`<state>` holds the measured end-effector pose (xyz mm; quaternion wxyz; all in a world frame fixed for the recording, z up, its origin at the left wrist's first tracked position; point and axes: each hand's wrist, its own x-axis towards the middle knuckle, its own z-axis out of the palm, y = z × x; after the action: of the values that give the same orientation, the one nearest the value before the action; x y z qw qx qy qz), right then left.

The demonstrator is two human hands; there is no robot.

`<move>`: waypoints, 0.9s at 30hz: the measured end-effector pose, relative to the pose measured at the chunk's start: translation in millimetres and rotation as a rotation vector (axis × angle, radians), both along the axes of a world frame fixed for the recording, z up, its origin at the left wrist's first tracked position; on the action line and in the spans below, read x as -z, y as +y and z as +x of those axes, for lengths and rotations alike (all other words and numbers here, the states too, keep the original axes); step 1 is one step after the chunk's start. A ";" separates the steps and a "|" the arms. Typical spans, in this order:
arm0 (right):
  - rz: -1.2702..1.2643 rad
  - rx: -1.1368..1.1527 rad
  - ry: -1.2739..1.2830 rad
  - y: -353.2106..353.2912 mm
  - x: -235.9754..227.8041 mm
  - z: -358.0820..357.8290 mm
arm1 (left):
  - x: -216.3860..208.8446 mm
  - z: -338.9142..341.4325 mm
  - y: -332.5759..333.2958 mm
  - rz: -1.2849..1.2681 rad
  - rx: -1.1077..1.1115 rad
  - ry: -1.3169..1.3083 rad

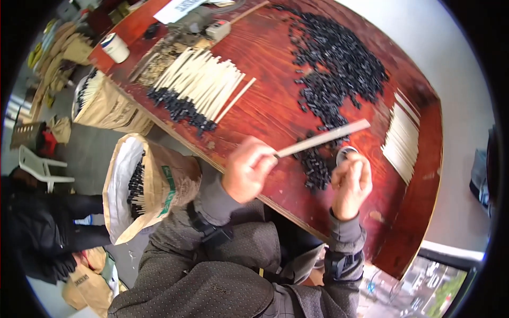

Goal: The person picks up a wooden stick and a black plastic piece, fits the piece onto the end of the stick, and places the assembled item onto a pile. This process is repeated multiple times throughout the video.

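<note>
My left hand [248, 168] is closed around one end of a pale wooden stick [323, 139], where a bit of black shows at the fingertips. The stick slants up to the right over the red table. My right hand [351, 183] has its fingers curled together at a small round pot with a pale rim [344, 152]; anything in those fingers is too small to make out. Between the hands lies a small heap of black caps [315, 169]. A larger pile of black caps [339, 58] spreads behind it.
Capped sticks [204, 79] lie in a stack at the left of the table [260, 42]. Bare sticks [401, 140] line its right side. An open paper sack [177, 177] of capped sticks stands left of me. A white can [115, 47] stands at the far left corner.
</note>
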<state>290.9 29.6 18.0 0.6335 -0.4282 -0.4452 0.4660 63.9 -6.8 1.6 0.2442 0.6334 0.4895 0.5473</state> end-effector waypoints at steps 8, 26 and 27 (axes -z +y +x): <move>-0.039 -0.080 -0.153 -4.6 8.5 22.4 | 18.3 -223.8 41.4 0.204 -0.691 0.505; 0.063 0.476 -1.534 76.6 13.4 205.3 | 37.7 -70.6 29.8 0.072 -0.277 0.352; 0.065 0.449 -1.636 80.5 11.2 212.0 | 38.9 -51.9 27.0 0.080 -0.223 0.366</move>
<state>502.8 110.0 6.8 0.2012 -0.6902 -0.6808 -0.1403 12.0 20.2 -37.2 0.0638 0.6733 0.5706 0.4657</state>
